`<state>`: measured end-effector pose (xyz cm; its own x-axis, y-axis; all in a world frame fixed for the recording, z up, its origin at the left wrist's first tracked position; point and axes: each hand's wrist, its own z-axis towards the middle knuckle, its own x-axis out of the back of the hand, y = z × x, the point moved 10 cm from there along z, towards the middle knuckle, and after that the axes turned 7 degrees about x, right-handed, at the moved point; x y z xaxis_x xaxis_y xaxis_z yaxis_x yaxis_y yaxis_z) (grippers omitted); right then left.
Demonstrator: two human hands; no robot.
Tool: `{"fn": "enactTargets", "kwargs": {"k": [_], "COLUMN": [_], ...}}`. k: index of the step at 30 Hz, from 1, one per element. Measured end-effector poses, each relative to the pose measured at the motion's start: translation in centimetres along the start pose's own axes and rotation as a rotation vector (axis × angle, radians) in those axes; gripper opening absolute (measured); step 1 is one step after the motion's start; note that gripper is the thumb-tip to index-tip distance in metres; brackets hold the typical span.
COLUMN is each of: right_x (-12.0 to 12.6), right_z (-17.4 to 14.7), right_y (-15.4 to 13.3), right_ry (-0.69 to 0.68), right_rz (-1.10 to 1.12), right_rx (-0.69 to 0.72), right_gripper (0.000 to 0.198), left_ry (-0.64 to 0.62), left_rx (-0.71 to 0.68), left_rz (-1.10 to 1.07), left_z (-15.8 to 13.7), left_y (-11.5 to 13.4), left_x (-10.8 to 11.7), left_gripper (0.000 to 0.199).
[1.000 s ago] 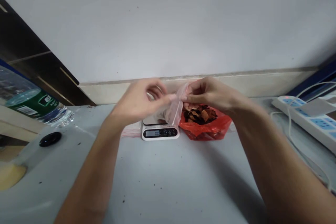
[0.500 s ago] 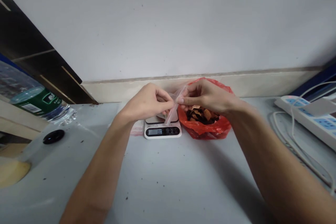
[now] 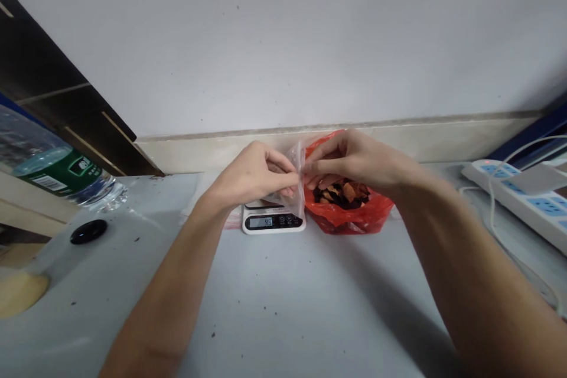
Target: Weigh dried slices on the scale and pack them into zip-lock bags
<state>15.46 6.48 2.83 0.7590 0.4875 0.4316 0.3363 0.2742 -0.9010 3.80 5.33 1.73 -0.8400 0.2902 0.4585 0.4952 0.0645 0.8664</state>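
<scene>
Over a small white digital kitchen scale [image 3: 274, 224], a clear zip bag [image 3: 297, 201] is held up by its mouth. My left hand [image 3: 259, 174] is closed, thumb and fingers pinching the bag's left side. From the right, my right hand [image 3: 349, 159] pinches the same edge, its fingertips close to the left thumb. The scale's display is lit with digits. Right beside it stands an open red plastic bag [image 3: 349, 221] with dried brown and orange peel-like pieces [image 3: 345, 194] inside, partly under my right hand. What the clear bag holds cannot be made out.
More clear bags [image 3: 233, 218] lie beneath and left of the scale. At the left are a large water bottle [image 3: 66, 168], a black oval object [image 3: 88, 231] and a yellowish round thing [image 3: 24, 294]. A power strip [image 3: 527, 195] with white cables lies at the right. A wall rises behind.
The clear bag has turned from slanted to nearly upright, its mouth edge facing right. Both hands have shifted slightly. The scale's reading has changed from zero to other digits.
</scene>
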Motion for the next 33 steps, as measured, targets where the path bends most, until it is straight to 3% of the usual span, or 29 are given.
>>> {"fn": "enactTargets", "kwargs": {"k": [11,14,18,20,23,25,29,32,33], "right_x": [0.1,0.8,3.0,4.3,4.7,3.1,0.7,0.7,1.0], "right_z": [0.2,0.0,-0.7,-1.2,-2.0,-1.7,-0.8,-0.8,-0.9], "right_y": [0.2,0.4,0.8,0.0,-2.8,-3.7,-1.6,-0.6,-0.7], "right_ry": [0.112,0.168,0.279,0.394,0.562,0.477,0.212,0.101,0.091], "right_rz": [-0.218,-0.298,-0.432,-0.494,-0.539,-0.522,-0.528,-0.508,-0.477], "right_rx": [-0.064,-0.112,-0.168,-0.129,0.092,0.193,0.041,-0.004,0.018], "right_gripper": [0.033,0.032,0.031,0.029,0.007,0.009,0.019,0.004,0.016], "left_ry": [-0.006,0.070,0.255,0.323,0.380,0.373,0.348,0.331,0.380], "left_rx": [0.004,0.005,-0.044,-0.054,-0.070,-0.115,-0.205,-0.297,-0.344], "left_rz": [0.031,0.077,0.108,0.053,-0.010,-0.021,-0.017,0.014,0.014], "left_z": [0.0,-0.2,-0.7,-0.9,-1.0,-1.0,-1.6,-2.1,-2.3], "left_y": [0.3,0.5,1.0,0.9,1.2,2.0,3.3,4.0,4.2], "left_x": [-0.6,0.5,3.7,4.7,4.5,3.4,1.9,2.1,2.8], "left_gripper": [0.019,0.019,0.016,0.014,0.010,0.009,0.009,0.006,0.007]}}
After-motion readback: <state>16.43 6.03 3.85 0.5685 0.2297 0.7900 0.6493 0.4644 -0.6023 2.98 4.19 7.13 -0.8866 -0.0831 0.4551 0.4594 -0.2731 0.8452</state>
